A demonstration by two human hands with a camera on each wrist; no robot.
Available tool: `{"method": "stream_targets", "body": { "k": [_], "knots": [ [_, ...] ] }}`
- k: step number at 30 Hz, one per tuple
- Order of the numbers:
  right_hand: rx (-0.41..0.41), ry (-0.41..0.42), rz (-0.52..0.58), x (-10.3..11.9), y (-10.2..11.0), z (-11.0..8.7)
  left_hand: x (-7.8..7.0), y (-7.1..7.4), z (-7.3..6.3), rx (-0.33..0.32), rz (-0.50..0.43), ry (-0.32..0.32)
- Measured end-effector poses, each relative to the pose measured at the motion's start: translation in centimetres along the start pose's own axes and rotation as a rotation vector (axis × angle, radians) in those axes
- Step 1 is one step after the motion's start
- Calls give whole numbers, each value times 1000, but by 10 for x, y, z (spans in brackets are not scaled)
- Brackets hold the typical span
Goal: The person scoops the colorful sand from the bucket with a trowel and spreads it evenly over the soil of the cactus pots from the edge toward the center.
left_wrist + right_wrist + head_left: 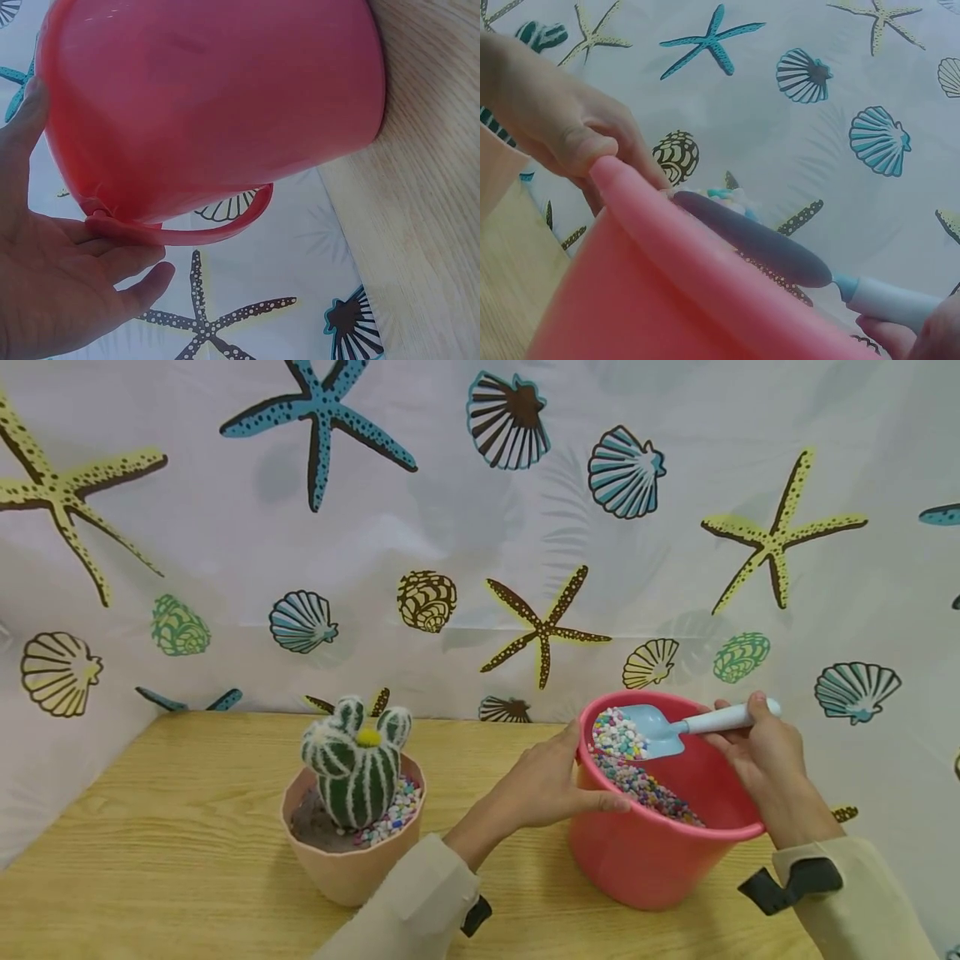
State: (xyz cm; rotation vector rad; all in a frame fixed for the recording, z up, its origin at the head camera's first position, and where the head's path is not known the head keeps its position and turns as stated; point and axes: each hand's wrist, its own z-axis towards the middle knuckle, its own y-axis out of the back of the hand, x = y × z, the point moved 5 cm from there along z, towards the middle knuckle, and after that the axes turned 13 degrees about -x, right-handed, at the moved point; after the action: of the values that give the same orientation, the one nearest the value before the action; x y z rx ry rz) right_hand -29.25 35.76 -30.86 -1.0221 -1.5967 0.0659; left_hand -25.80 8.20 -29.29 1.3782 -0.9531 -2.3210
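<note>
On the table (150,827), the pink bucket (637,868) stands right of the cactus pot (341,875). Your left hand (542,782) clamps the bucket, likely steadying it; your right hand's (768,760) fingers grip the trowel (660,727), holding pebbles (618,731) over the bucket, probably so spills fall back.

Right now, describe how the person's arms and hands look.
The left sleeve and right sleeve are plain cream. A left black strap, mostly hidden, and a right black strap show near the cuffs. The left hand and right hand wear no gloves.
</note>
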Motion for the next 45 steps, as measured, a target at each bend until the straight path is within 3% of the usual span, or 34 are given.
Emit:
{"method": "stream_targets", "body": {
  "k": [6, 15, 28, 38, 41, 45],
  "knots": [
    [-9, -100, 106, 1, -15, -27, 1, 1, -1, -4, -19, -2],
    [49, -200, 240, 1, -23, -44, 1, 5, -2, -12, -19, -1],
    [24, -143, 173, 1, -24, -52, 4, 4, -5, -17, -49, 21],
    [42, -20, 61, -6, 0, -4, 11, 1, -12, -27, -142, -5],
    [56, -10, 46, -6, -1, -2, 15, 1, -16, -13, -119, 27],
    [42, -4, 29, -5, -8, -16, 20, -1, -22, 12, -110, 77]
  ]
}}
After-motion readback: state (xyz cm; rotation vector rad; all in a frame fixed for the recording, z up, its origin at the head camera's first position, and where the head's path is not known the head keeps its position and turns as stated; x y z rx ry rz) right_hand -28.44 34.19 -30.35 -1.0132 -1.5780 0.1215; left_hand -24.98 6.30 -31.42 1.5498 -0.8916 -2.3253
